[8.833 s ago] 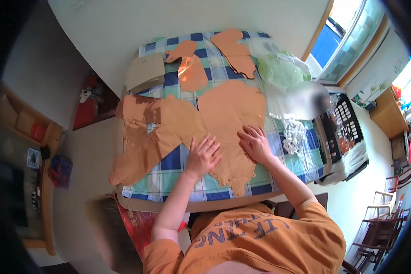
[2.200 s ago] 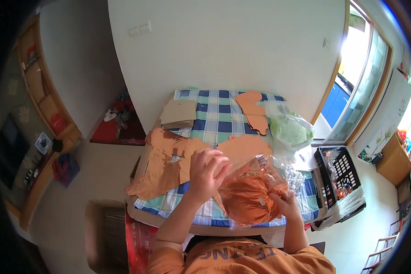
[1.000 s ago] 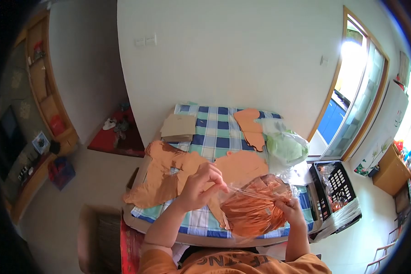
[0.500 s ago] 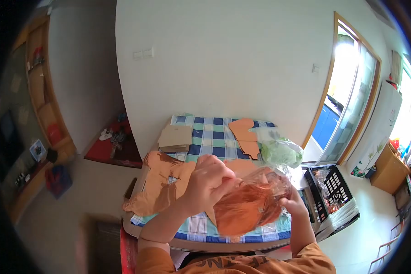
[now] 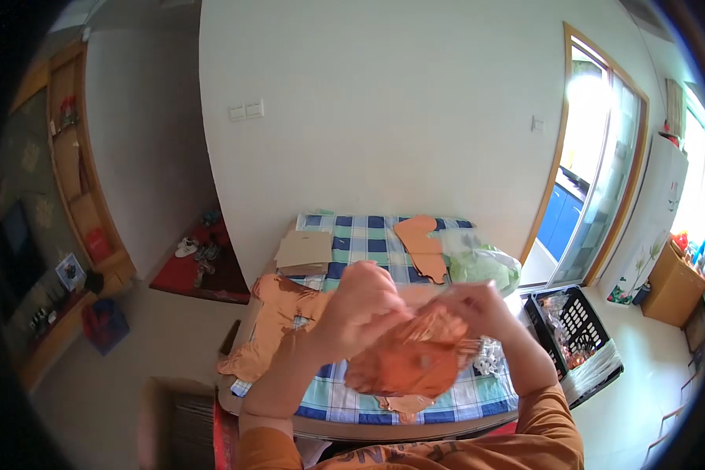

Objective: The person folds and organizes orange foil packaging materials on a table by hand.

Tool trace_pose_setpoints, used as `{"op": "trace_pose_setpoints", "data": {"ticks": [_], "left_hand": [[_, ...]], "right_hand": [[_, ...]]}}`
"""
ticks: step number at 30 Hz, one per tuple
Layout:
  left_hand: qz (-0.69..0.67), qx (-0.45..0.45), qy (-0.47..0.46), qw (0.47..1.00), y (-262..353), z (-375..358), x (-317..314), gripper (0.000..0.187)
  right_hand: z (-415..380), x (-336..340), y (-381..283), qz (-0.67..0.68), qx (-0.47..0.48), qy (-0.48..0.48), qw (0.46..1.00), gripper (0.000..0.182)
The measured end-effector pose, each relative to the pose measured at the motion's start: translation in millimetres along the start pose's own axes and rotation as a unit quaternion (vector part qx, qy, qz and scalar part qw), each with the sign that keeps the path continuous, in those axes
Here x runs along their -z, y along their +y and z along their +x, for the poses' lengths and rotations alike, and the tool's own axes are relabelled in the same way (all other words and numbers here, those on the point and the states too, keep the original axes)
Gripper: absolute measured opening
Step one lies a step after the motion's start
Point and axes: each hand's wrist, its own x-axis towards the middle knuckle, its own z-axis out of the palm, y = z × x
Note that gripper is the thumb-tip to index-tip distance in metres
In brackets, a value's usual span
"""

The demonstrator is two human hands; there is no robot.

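Note:
An orange, shiny packet in clear plastic (image 5: 407,364) hangs over the near part of the checked tablecloth (image 5: 368,235). At its upper left, my left hand (image 5: 360,305) is closed with fingers pinched on the plastic edge. My right hand (image 5: 478,305) grips the upper right edge, its fingers partly smeared by motion. To the left lie flat orange foil-like pieces (image 5: 282,301), partly behind my left forearm. Another orange cut-out shape (image 5: 423,247) rests at the back of the table. A small crumpled clear, silvery bit (image 5: 489,356) lies beside my right forearm.
A stack of beige cardboard sheets (image 5: 304,252) sits at the back left of the table, a pale green plastic bag (image 5: 486,268) at the back right. A black crate (image 5: 580,333) with plastic-wrapped items stands right of the table. An open cardboard box (image 5: 157,423) is at lower left.
My right hand has moved up and left to the packet's upper edge, closer to my left hand. The packet has shifted left and now hangs more bunched between both hands.

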Motion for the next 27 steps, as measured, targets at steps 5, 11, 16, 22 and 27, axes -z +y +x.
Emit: {"op": "trace_pose_setpoints", "data": {"ticks": [5,11,16,22,27], "left_hand": [[-0.246,0.163,0.090,0.951,-19.1,-18.2,5.3,0.026],[-0.185,0.338,0.082,0.919,-28.1,-56.7,-49.0,0.040],[-0.146,0.364,0.108,0.914,-33.6,-41.7,-84.0,0.014],[-0.535,0.445,0.269,0.666,-24.5,-47.9,-42.0,0.009],[-0.412,0.434,0.210,0.773,-47.4,-86.2,-48.6,0.011]], "right_hand": [[-5.8,25.9,15.6,0.120,-0.022,0.052,0.991,0.013],[-3.9,6.9,-3.0,0.138,-0.061,0.154,0.976,0.011],[-8.3,-7.1,-19.1,0.008,-0.034,0.084,0.996,0.008],[-14.0,18.0,17.7,0.167,-0.095,0.139,0.972,0.017],[-21.7,0.1,6.1,0.172,-0.118,0.095,0.973,0.013]]}}
